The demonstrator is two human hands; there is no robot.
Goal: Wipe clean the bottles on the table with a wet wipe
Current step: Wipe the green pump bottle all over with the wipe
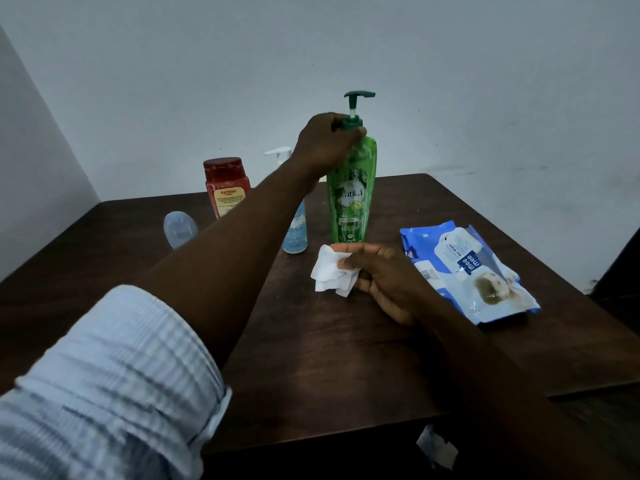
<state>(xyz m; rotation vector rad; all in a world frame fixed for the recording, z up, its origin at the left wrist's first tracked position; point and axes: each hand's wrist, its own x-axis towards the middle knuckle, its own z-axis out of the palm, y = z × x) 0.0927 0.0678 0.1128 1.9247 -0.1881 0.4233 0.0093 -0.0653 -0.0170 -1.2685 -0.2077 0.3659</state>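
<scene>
A tall green pump bottle (352, 199) stands upright near the middle of the dark wooden table (346, 358). My left hand (323, 143) grips its neck just below the pump head. My right hand (377, 275) rests low in front of the bottle's base and pinches a crumpled white wet wipe (332, 271). A red bottle (225, 187) stands at the back left. A light blue pump bottle (295, 233) is partly hidden behind my left forearm. A small translucent bottle (180, 228) lies further left.
A blue pack of wet wipes (467, 268) lies flat on the table's right side. A white scrap (438, 448) lies on the floor below the table's front edge. A pale wall stands close behind the table.
</scene>
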